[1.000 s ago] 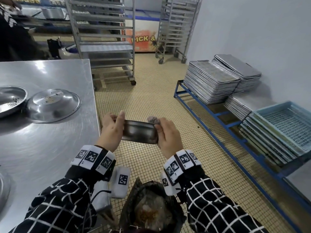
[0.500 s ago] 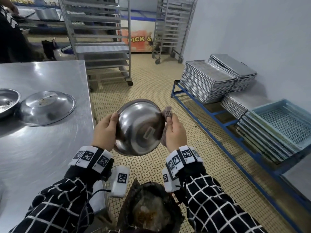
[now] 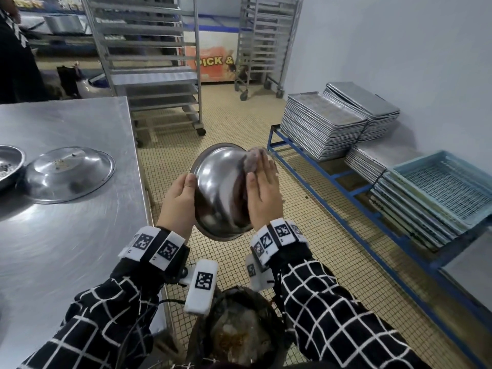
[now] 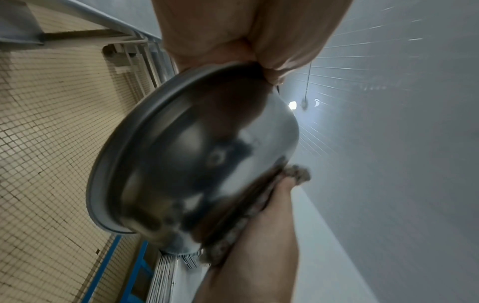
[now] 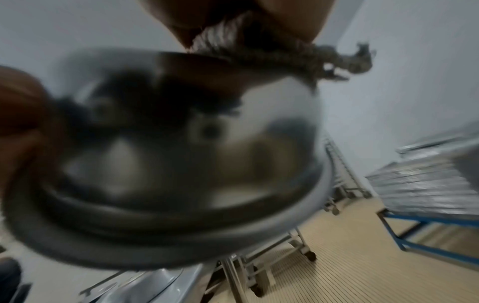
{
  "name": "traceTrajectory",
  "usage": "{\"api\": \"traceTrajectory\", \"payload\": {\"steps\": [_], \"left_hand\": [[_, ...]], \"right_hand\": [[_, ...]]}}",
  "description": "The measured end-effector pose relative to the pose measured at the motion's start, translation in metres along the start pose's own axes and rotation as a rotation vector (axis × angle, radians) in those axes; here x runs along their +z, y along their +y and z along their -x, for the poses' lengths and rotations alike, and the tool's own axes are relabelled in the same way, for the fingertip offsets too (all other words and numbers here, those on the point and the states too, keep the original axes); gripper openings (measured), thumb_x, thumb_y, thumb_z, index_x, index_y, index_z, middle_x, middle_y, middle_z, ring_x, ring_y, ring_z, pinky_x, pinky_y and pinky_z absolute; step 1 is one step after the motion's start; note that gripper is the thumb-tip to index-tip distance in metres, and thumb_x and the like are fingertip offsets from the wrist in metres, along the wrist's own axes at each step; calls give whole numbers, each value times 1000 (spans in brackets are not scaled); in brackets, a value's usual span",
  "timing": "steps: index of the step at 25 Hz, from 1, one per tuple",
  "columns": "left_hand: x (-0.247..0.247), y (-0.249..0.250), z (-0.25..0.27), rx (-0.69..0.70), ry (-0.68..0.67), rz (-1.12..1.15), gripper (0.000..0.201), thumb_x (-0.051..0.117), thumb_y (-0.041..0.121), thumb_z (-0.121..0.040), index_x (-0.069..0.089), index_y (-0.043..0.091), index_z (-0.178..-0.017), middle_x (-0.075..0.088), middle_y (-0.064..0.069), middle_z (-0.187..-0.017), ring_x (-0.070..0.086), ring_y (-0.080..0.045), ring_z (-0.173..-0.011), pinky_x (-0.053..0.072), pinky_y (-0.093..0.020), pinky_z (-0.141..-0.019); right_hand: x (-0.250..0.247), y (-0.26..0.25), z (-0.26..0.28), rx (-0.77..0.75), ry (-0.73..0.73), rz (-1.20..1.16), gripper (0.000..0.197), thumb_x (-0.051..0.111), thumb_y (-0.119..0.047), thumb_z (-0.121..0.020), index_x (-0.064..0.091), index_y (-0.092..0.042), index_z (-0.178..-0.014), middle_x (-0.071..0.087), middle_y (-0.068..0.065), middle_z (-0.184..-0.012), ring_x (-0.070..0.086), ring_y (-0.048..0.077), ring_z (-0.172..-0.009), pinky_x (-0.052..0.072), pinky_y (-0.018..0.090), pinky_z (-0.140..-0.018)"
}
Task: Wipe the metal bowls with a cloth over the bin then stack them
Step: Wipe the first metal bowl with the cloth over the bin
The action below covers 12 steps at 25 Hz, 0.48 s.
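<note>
I hold a metal bowl (image 3: pixel 217 187) tilted over the dark bin (image 3: pixel 239 334), its shiny outside turned toward me. My left hand (image 3: pixel 181 198) grips the bowl's left rim, thumb on the outside. My right hand (image 3: pixel 263 187) lies flat with straight fingers, pressing a grey-purple cloth (image 3: pixel 253 158) against the bowl's outer wall. The left wrist view shows the bowl (image 4: pixel 197 164) with the cloth (image 4: pixel 298 174) squeezed under the right hand. The right wrist view is blurred, with the cloth (image 5: pixel 285 53) on top of the bowl (image 5: pixel 181 164). An upturned bowl (image 3: pixel 66 174) and another bowl (image 3: pixel 8 166) sit on the steel table (image 3: pixel 66 249).
The table edge runs just left of my hands. To the right, stacked metal trays (image 3: pixel 324 123) and blue plastic crates (image 3: pixel 447 187) rest on a low blue rack (image 3: pixel 332 179). Wheeled tray racks (image 3: pixel 154 75) stand behind on the tiled floor. A person (image 3: pixel 16 49) stands far left.
The bowl turned from edge-on to its outside facing me and rose slightly. My right hand moved from pinching the rim to lying flat on the outside with the cloth.
</note>
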State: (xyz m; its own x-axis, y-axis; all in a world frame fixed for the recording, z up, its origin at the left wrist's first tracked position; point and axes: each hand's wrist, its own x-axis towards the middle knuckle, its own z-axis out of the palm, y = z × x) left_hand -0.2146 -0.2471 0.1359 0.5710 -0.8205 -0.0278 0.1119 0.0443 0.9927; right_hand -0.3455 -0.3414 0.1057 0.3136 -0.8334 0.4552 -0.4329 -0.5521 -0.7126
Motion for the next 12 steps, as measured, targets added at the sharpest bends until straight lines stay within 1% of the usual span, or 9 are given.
{"api": "traceTrajectory", "payload": {"steps": [1, 2, 3, 5, 6, 7, 9, 11, 12], "left_hand": [[0, -1, -1, -5, 9, 19, 28, 40, 30, -102, 63, 24, -88, 66, -4, -92, 62, -22, -89, 51, -44, -90], [0, -1, -1, -16, 24, 39, 28, 40, 31, -102, 64, 23, -88, 66, -7, -93, 62, -24, -91, 50, -45, -91], [0, -3, -2, -29, 36, 50, 29, 40, 32, -101, 64, 23, -88, 66, -11, -96, 63, -28, -94, 50, -48, -94], [0, -8, -2, -47, 43, 42, 30, 40, 34, -101, 64, 18, -90, 64, -20, -105, 62, -35, -101, 48, -55, -96], [1, -10, -1, -53, 35, 33, 31, 39, 34, -101, 63, 15, -93, 64, -21, -107, 62, -36, -102, 47, -56, -95], [1, -12, -1, -56, 22, 32, 31, 39, 33, -101, 62, 13, -96, 65, -21, -107, 63, -35, -102, 48, -56, -95], [2, -13, -1, -59, -16, 48, 29, 40, 31, -101, 63, 12, -99, 66, -20, -107, 63, -37, -103, 48, -55, -96], [3, -12, 0, -53, -45, 35, 28, 41, 31, -101, 64, 16, -97, 66, -18, -106, 62, -38, -102, 49, -52, -94], [3, -12, 0, -52, -44, 24, 28, 41, 33, -101, 65, 19, -96, 67, -15, -104, 63, -35, -100, 51, -49, -92]], "right_hand": [[-1, 6, 3, 81, -9, -53, 55, 23, -45, -98, 15, -29, -150, 9, -11, -158, 5, 10, -145, 16, 47, -118], [0, 11, 11, 119, -26, -72, 57, 21, -48, -97, 11, -31, -150, 5, -13, -158, 9, 14, -146, 21, 50, -116], [3, 13, 23, 103, -54, -46, 58, 19, -50, -97, 7, -31, -151, 0, -14, -158, 7, 16, -146, 21, 52, -115], [13, 8, 48, -23, -126, 59, 58, 16, -49, -97, 0, -31, -150, -8, -12, -158, -7, 9, -146, 11, 49, -118], [17, 0, 56, -78, -142, 94, 56, 17, -46, -98, -1, -32, -149, -7, -11, -159, -10, 7, -145, 7, 47, -119], [19, -9, 58, -114, -138, 108, 56, 19, -44, -98, 1, -31, -149, -4, -9, -159, -9, 7, -145, 4, 46, -119], [18, -25, 44, -160, -94, 101, 55, 22, -42, -98, 9, -29, -150, 4, -8, -159, -5, 9, -146, 1, 41, -119], [13, -30, 22, -146, -21, 139, 54, 23, -43, -98, 17, -29, -150, 11, -8, -159, 0, 10, -146, 2, 39, -119], [10, -28, 11, -104, 20, 148, 53, 23, -45, -98, 22, -29, -149, 18, -8, -157, 7, 12, -146, 8, 41, -119]]}}
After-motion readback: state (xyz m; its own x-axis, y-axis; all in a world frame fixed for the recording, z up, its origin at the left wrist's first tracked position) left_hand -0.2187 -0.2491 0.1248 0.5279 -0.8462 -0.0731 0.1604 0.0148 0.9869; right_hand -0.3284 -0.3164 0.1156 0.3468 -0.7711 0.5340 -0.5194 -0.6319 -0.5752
